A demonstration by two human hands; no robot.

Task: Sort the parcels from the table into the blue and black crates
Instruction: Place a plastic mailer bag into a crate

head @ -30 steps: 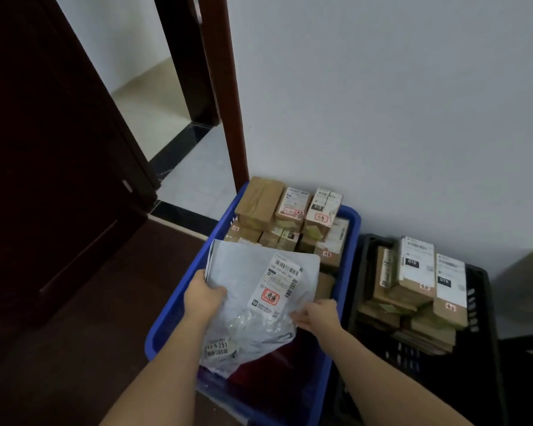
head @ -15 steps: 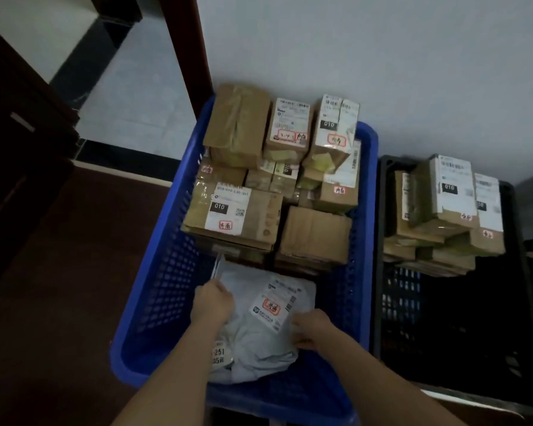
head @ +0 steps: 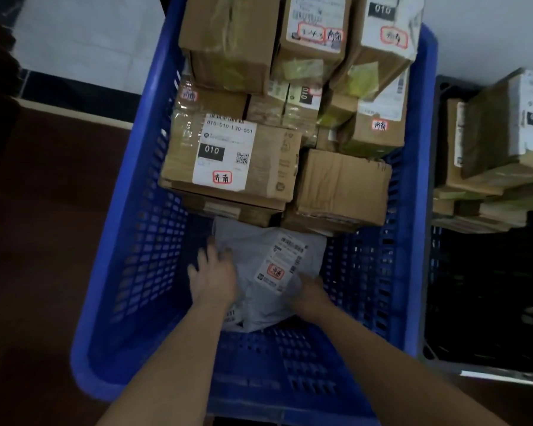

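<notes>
Pale wall (head: 490,29) is seen at upper right, dark floor (head: 37,272) at left, w/ a light tiled strip at upper left. The blue crate (head: 419,210) fills the frame centre; the black crate (head: 486,302) is cut off at the right edge. Compared w/ 0.5 s ago, the view is tilted further down and closer, so less wall is shown and both crates appear larger.

The grey poly mailer (head: 259,272) is found at lower centre, lying on the blue crate's bottom, its far edge tucked under the cardboard boxes (head: 342,186); earlier it was held slightly higher and more crumpled. Its white label w/ red stamp faces up.

The left hand (head: 213,281) is laid on the mailer's left part, fingers spread and fairly straight, where before they were curled on the edge. The right hand (head: 310,295) is placed at the mailer's right edge; its fingers are hidden beneath the hand, so grip can't be told.

More boxed parcels (head: 499,142) are stacked in the black crate, upper right.
</notes>
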